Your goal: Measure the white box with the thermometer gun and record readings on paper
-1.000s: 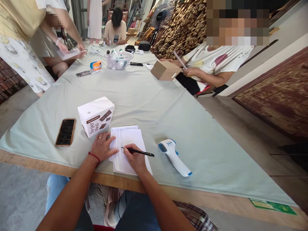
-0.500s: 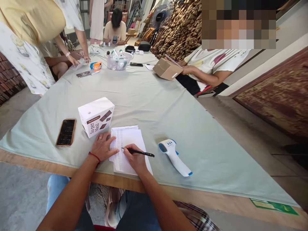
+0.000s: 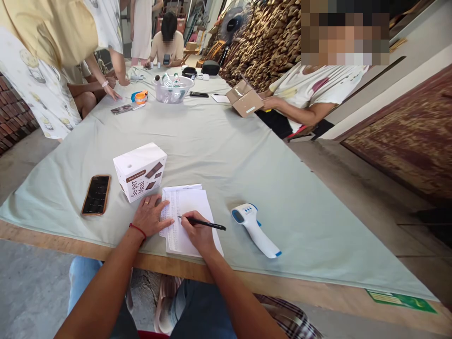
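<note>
My right hand (image 3: 199, 234) grips a black pen (image 3: 208, 223), its tip at the written lines on a sheet of white paper (image 3: 197, 202). My left hand (image 3: 150, 216) lies with fingers spread, thumb and fingertips on the paper's left edge. Behind my left hand stands a white box (image 3: 141, 170) printed "Super Meal". To its left a phone (image 3: 96, 195) in an orange-brown case rests on the cloth. Right of the paper lies a white and blue infrared thermometer (image 3: 254, 230).
A pale green cloth (image 3: 197, 141) covers the table. Farther back are a clear plastic basin (image 3: 173, 92) with bottles, an orange tape roll (image 3: 141, 97) and phones. At the right a person holds an open cardboard box (image 3: 245, 100). Other people are at the left and far end.
My hands and the pen stay almost in place. The person at the right has tilted the cardboard box, showing its open inside. At the left, a co-worker's hands have moved apart.
</note>
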Tool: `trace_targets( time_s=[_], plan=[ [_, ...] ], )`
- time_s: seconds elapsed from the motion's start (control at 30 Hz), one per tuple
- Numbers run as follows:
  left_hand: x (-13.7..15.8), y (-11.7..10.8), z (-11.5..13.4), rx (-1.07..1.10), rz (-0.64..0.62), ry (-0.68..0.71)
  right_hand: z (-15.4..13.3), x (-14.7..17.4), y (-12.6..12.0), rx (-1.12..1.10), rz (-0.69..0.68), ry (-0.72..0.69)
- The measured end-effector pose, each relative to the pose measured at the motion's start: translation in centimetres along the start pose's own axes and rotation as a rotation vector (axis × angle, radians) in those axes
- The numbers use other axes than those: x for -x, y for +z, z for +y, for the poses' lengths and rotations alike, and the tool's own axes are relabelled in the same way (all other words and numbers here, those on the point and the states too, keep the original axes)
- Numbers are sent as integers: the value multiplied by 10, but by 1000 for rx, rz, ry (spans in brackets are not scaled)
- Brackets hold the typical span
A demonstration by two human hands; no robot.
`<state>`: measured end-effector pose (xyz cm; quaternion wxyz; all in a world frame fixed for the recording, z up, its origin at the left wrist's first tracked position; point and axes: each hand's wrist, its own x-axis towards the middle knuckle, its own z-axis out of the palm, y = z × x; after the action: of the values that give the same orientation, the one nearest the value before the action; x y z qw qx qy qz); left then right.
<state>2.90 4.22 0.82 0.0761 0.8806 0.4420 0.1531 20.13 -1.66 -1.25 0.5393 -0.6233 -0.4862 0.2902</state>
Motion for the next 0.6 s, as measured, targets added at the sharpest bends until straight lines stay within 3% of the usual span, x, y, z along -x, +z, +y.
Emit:
trace_targets(
  time_s=[0.6],
  plan=[
    [0,-3,1,4,-1,-9,1,-1,-1,9,30,-14]
  ],
)
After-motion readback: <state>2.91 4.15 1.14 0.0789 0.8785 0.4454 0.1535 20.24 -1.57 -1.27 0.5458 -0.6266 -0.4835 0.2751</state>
